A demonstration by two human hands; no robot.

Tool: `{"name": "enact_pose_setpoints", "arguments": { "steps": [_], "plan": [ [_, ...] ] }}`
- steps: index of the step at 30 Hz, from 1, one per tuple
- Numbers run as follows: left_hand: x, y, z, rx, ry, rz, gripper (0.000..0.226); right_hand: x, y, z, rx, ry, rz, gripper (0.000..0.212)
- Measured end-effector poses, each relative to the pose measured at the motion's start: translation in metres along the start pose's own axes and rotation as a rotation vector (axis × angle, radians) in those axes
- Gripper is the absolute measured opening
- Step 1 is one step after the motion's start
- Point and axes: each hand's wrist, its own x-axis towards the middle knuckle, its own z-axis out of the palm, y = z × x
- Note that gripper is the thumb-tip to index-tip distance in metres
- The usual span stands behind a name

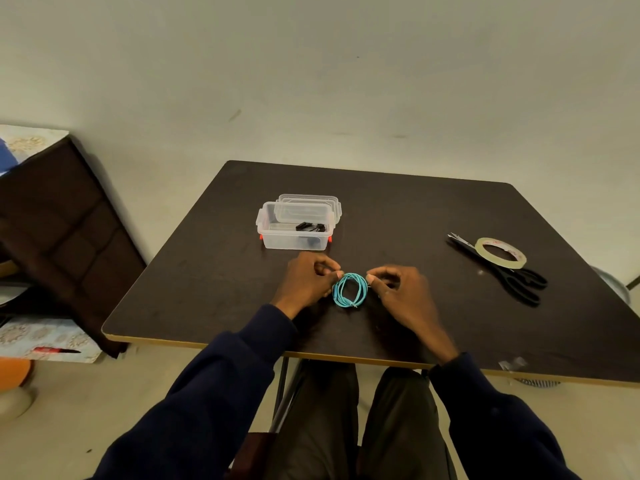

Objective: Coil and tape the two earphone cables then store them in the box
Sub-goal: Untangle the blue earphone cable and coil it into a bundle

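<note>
I have both arms reaching forward and angled in toward each other, dark sleeves covering them down to the wrists. My left hand is knuckles-up with its fingers curled, thumb and fingertips pinching the left side of the cable coil. My right hand mirrors it, back facing up, thumb and forefinger pinching the coil's right side. The hands are near each other but apart.
</note>
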Motion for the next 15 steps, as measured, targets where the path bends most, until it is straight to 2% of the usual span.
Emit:
{"name": "enact_pose_setpoints", "arguments": {
  "steps": [3, 6, 8, 11, 15],
  "plan": [
    [0.000, 0.004, 0.001, 0.019, -0.021, 0.034, 0.023, -0.001, -0.006, 0.003, -0.033, 0.024, -0.046, 0.018],
    [0.003, 0.010, 0.003, 0.153, -0.058, 0.092, 0.037, 0.000, -0.010, 0.007, -0.135, 0.012, -0.079, 0.036],
    [0.007, 0.013, 0.004, 0.208, -0.077, 0.105, 0.038, 0.004, -0.012, 0.007, -0.192, -0.026, -0.089, 0.043],
    [0.009, 0.013, 0.006, 0.240, -0.071, 0.108, 0.034, 0.008, -0.014, 0.010, -0.225, -0.077, -0.123, 0.040],
    [0.007, 0.011, 0.007, 0.250, -0.035, 0.106, 0.029, 0.007, -0.011, 0.016, -0.224, -0.045, -0.124, 0.031]
  ]
}}
